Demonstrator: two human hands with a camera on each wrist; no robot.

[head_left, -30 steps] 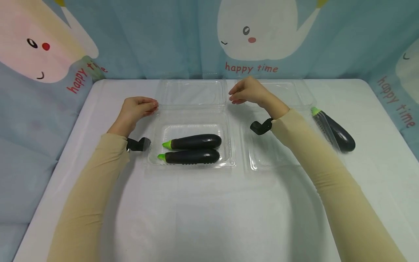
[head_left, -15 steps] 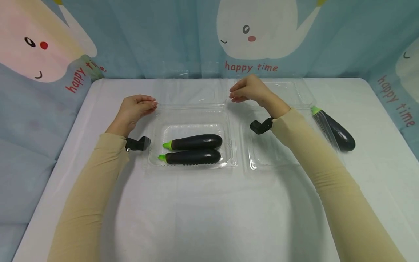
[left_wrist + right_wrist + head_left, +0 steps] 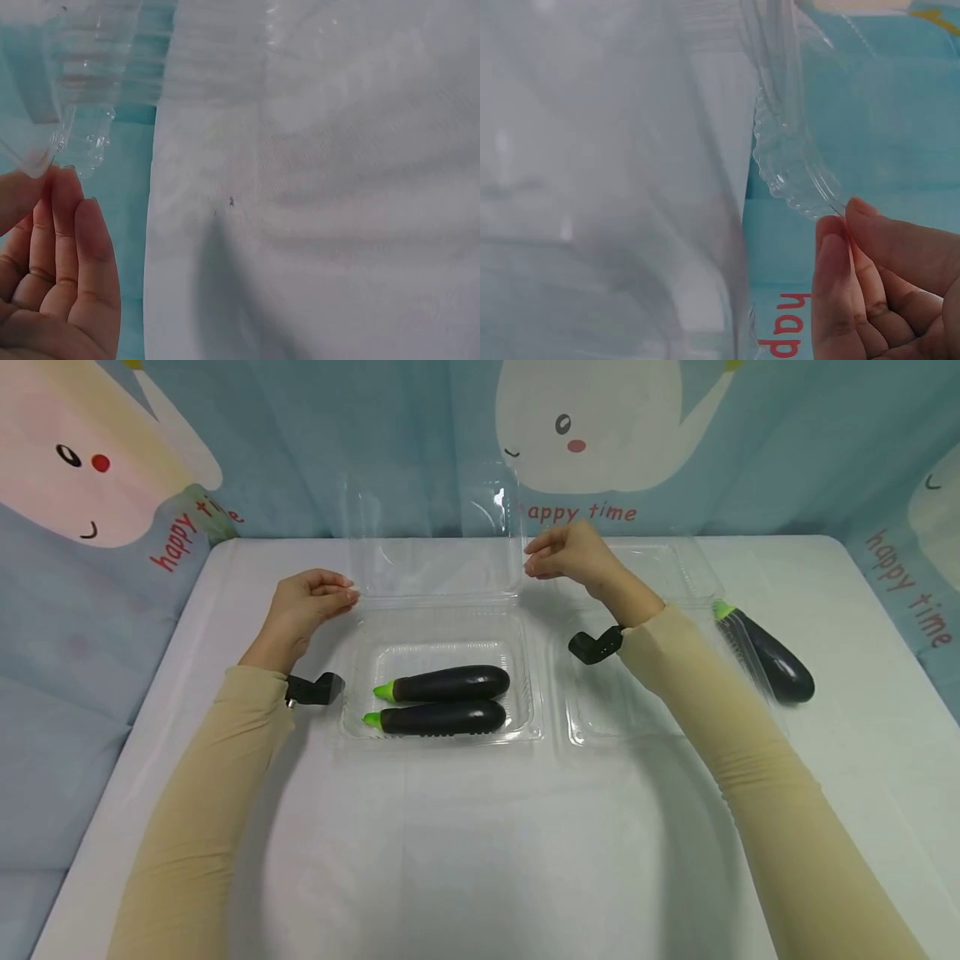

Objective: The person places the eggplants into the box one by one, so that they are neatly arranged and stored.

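Note:
A clear plastic clamshell box (image 3: 534,702) lies opened on the table with two dark eggplants, the rear one (image 3: 452,683) and the front one (image 3: 442,718), side by side in its base. Its lid (image 3: 435,568) stands tilted up behind the base. On the lid's left side my left hand (image 3: 303,606) pinches the edge; the left wrist view shows thumb and fingertips on the lid's corner (image 3: 34,161). My right hand (image 3: 573,558) pinches the opposite edge, and in the right wrist view the thumb and forefinger meet on the rippled plastic rim (image 3: 810,195).
A second clear clamshell box (image 3: 600,731) lies opened to the right, partly under my right forearm. Beyond it a third eggplant (image 3: 780,668) rests on the white table (image 3: 480,860), seen partly through the box's side. A blue printed curtain (image 3: 390,427) hangs behind.
The left box's lid has swung upward from lying nearly flat to a steeper tilt. Both hands have risen slightly with it. The eggplants have stayed in place.

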